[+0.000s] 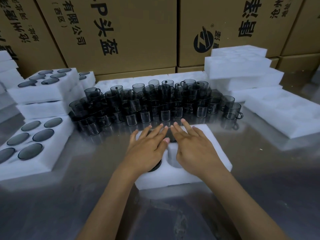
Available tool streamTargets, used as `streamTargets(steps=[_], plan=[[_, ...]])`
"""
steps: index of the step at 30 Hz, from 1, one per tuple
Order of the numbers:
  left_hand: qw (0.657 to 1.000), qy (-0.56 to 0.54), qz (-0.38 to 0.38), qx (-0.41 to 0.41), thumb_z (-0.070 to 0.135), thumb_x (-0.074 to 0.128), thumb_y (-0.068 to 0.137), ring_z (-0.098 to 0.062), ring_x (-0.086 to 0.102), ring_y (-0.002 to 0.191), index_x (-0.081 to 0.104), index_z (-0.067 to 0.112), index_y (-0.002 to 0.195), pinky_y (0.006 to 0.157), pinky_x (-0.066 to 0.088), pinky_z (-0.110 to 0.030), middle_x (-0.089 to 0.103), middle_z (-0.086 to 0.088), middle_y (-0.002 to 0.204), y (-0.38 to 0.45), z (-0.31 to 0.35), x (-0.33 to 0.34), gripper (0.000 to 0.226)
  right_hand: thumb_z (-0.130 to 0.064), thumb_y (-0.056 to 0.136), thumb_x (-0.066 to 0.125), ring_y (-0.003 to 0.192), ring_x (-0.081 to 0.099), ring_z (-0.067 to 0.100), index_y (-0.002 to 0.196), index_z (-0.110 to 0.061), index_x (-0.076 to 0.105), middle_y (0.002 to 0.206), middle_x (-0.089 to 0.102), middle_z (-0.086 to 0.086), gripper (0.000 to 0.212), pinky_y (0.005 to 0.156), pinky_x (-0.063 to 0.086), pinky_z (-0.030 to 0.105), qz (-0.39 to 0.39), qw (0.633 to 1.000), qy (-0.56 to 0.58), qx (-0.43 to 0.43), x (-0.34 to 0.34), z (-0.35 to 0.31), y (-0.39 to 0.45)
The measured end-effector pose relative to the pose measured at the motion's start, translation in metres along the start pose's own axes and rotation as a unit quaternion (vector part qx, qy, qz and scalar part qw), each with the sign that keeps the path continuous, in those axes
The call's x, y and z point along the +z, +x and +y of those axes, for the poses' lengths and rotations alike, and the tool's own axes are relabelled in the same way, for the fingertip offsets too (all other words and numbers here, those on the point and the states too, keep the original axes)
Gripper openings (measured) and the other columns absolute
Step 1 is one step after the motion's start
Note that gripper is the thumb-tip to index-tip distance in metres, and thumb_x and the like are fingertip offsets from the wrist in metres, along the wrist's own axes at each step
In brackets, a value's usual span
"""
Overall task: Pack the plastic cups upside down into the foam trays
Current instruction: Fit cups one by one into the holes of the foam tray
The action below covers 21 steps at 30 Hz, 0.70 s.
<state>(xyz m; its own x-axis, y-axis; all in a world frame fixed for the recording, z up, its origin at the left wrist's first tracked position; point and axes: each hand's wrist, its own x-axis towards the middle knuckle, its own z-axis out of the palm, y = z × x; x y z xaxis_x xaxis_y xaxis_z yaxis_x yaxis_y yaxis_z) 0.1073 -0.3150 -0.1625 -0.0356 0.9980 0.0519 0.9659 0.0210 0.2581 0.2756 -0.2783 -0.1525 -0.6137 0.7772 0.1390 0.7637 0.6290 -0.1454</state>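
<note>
Head view, both hands' fingers [156, 131] spread flat, pressing cups into foam tray [217, 153]

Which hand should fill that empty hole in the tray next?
Probably the right hand: it lies flat beside the empty hole in the foam tray, and loose cups stand on its side. The left hand covers a packed cup.

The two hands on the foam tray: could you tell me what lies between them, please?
In the head view, between the left hand and right hand shows bare foam tray with an unfilled pocket.
</note>
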Motion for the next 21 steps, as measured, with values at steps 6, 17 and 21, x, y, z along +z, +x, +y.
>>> streamTargets(steps=[6,17,21], plan=[[1.000,-0.005,-0.002,-0.003,0.054,0.016,0.104,-0.004,-0.001,0.151,0.012,0.045,0.156,0.121,-0.009,-0.042,0.005,0.025,0.163,-0.002,0.001,-0.002,0.053,-0.019,0.102,0.030,0.155,-0.001,0.010,0.161,-0.018,0.010,0.169,0.007,-0.005,0.063,0.123,0.010,0.030,-0.006,0.997,0.077,-0.001,0.003,0.006,0.000],[0.984,-0.133,0.105,-0.047,0.034,0.057,0.099,-0.014,0.054,0.117,0.070,0.036,0.119,0.108,0.031,-0.038,0.064,0.018,0.107,0.023,0.011,-0.016,0.025,-0.019,0.100,0.035,0.156,0.000,0.018,0.153,-0.016,0.037,0.169,0.011,0.004,0.053,0.123,0.011,0.034,0.097,0.992,0.080,0.024,0.006,0.006,-0.001],[0.964,-0.222,0.138,-0.055,0.025,0.064,0.095,-0.018,0.058,0.107,0.076,0.034,0.102,0.100,0.045,-0.047,0.063,0.020,0.090,0.026,0.010,-0.011,0.017,-0.025,0.100,0.038,0.152,-0.024,0.018,0.153,-0.018,0.038,0.170,-0.006,0.003,0.054,0.126,-0.005,0.040,0.142,0.989,0.050,0.004,0.003,0.005,-0.004]])
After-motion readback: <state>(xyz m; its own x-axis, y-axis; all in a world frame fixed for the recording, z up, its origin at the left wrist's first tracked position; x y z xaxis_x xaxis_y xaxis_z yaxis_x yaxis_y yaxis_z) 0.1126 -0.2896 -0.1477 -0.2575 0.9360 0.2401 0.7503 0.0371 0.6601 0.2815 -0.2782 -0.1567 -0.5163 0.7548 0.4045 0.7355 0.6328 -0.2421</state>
